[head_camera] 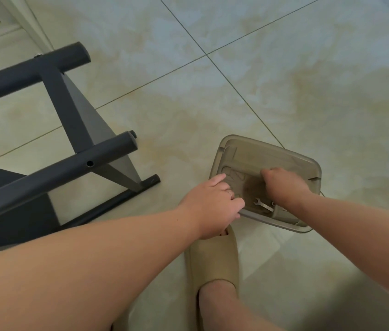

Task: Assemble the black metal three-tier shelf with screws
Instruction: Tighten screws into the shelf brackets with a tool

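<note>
Left hand (pixel 212 204) grips tray (pixel 272 149) rim; right hand (pixel 281 185) curled inside, hold unclear. Shelf (pixel 45 177), frame left: likely rigid, weighty; grasp tubes.

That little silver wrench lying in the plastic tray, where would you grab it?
Probably best to pinch the wrench across its thin middle shank, coming straight down from above. It lies flat on the bottom of the tray, whose raised rim blocks a sideways reach.

I saw a pale tiled floor (pixel 284 80) with thin dark lines. A black shelf (pixel 74 115) lay tipped on its side on it. A clear brown box (pixel 293 158) sat nearby, just beside a tan slipper (pixel 212 256).
</note>
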`<state>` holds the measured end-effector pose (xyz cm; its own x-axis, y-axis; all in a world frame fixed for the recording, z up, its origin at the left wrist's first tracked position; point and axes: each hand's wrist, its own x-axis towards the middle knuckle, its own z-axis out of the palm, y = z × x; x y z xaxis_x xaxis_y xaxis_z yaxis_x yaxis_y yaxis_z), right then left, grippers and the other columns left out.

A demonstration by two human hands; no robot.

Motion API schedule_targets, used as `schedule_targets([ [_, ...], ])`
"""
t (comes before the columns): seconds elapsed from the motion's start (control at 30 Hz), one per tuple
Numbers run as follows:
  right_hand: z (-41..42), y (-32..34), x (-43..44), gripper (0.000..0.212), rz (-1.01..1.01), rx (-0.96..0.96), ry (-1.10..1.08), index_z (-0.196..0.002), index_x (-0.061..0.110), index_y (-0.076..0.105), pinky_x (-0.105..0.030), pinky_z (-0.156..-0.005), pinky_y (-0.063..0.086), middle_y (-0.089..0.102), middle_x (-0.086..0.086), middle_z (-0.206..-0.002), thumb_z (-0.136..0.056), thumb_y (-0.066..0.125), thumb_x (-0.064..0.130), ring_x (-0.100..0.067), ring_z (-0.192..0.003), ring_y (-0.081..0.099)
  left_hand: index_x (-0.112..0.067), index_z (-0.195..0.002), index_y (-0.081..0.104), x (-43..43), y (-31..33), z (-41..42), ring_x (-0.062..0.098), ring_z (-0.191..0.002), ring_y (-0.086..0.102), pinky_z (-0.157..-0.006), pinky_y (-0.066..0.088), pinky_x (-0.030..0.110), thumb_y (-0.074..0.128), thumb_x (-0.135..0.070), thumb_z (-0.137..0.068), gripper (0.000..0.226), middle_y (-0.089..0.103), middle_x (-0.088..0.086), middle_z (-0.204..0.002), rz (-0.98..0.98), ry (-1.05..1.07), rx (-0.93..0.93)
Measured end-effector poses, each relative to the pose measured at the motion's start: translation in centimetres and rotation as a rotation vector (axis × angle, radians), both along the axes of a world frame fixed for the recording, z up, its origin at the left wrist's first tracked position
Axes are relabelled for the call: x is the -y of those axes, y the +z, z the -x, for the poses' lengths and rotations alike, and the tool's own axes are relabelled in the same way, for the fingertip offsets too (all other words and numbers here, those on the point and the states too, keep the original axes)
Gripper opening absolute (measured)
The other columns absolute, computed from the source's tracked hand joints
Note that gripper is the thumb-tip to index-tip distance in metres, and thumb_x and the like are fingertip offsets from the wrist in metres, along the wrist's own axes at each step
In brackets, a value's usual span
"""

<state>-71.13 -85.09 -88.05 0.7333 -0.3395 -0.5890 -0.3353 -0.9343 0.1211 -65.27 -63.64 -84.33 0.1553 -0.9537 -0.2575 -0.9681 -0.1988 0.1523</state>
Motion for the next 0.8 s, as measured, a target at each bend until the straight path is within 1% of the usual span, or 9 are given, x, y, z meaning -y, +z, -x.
schedule_targets([
  [0.07,-0.4,1.0,-0.5,0.019,-0.033,0.030,-0.055,-0.110,0.013,0.053,-0.038,-0.070,0.048,0.059,-0.010,-0.105,-0.095,0.047,0.003,-0.033,-0.088,0.059,-0.015,-0.123,0.057,-0.2,0.3,0.0,0.029,-0.134,0.042,-0.121,0.013,0.040,0.042,-0.036,-0.104,0.031,0.062,0.009,-0.128,0.046,0.001,-0.021],
  [0.2,-1.1,4.0,-1.9,0.015,-0.102,0.157,-0.068,-0.107,0.013,0.053,-0.037,-0.069,0.044,0.059,-0.013,-0.102,-0.095,0.048,0.006,-0.036,-0.087,0.059,-0.015,-0.123,0.056,-1.5,2.9,-0.6,0.029,-0.132,0.041,-0.113,0.031,0.039,0.049,-0.034,-0.101,0.030,0.057,0.009,-0.132,0.094,0.006,-0.018],
  [0.27,-1.4,6.2,-3.1,0.015,-0.130,0.203,-0.038,-0.105,0.014,0.054,-0.036,-0.068,0.043,0.059,-0.012,-0.098,-0.095,0.048,0.005,-0.034,-0.082,0.056,-0.015,-0.124,0.052,-2.3,5.3,-1.1,0.026,-0.125,0.044,-0.100,0.039,0.036,0.045,-0.033,-0.102,0.029,0.054,0.007,-0.132,0.078,0.020,-0.016],
  [0.33,-2.0,8.7,-4.4,0.010,-0.173,0.264,-0.015,-0.099,0.014,0.054,-0.036,-0.068,0.046,0.062,-0.013,-0.097,-0.095,0.048,0.007,-0.035,-0.084,0.059,-0.015,-0.121,0.052,-3.2,8.2,-1.7,0.025,-0.115,0.049,-0.087,0.041,0.033,0.041,-0.031,-0.104,0.026,0.055,0.006,-0.125,0.072,0.032,-0.002],
  [0.4,-2.6,11.6,-5.9,0.009,-0.220,0.332,-0.010,-0.100,0.014,0.055,-0.038,-0.071,0.050,0.065,-0.013,-0.095,-0.096,0.047,0.010,-0.036,-0.089,0.063,-0.014,-0.116,0.053,-4.3,11.1,-2.1,0.026,-0.104,0.055,-0.082,0.047,0.036,0.039,-0.027,-0.104,0.023,0.059,0.005,-0.113,0.080,0.040,0.011],
  [0.47,-3.2,14.8,-7.7,0.014,-0.277,0.401,-0.033,-0.108,0.016,0.053,-0.042,-0.073,0.053,0.066,-0.014,-0.093,-0.096,0.048,0.010,-0.037,-0.086,0.063,-0.015,-0.114,0.053,-5.7,13.7,-2.4,0.025,-0.097,0.058,-0.080,0.050,0.041,0.038,-0.026,-0.103,0.021,0.060,0.003,-0.107,0.073,0.079,0.019],
  [0.57,-3.9,19.5,-10.9,0.013,-0.374,0.487,-0.065,-0.099,0.021,0.050,-0.043,-0.072,0.054,0.068,-0.013,-0.088,-0.096,0.048,0.008,-0.034,-0.082,0.063,-0.018,-0.113,0.050,-8.2,17.4,-2.7,0.024,-0.095,0.059,-0.076,0.050,0.041,0.036,-0.030,-0.104,0.021,0.059,0.001,-0.107,0.089,0.250,0.032],
  [0.7,-4.9,24.7,-15.6,0.024,-0.498,0.549,-0.103,-0.089,0.024,0.063,-0.031,-0.066,0.049,0.069,-0.004,-0.090,-0.092,0.050,0.005,-0.024,-0.078,0.061,-0.020,-0.106,0.049,-11.5,21.3,-3.6,0.025,-0.092,0.059,-0.077,0.052,0.043,0.036,-0.029,-0.104,0.016,0.060,0.002,-0.106,0.187,0.665,-0.036],
  [0.8,-5.6,27.2,-18.6,0.027,-0.619,0.575,-0.141,-0.082,0.030,0.067,-0.025,-0.058,0.047,0.066,0.002,-0.082,-0.091,0.053,0.008,-0.025,-0.078,0.066,-0.019,-0.104,0.049,-14.4,22.4,-5.0,0.025,-0.086,0.059,-0.077,0.053,0.045,0.038,-0.023,-0.102,0.012,0.062,0.002,-0.098,0.246,0.977,-0.108],
])
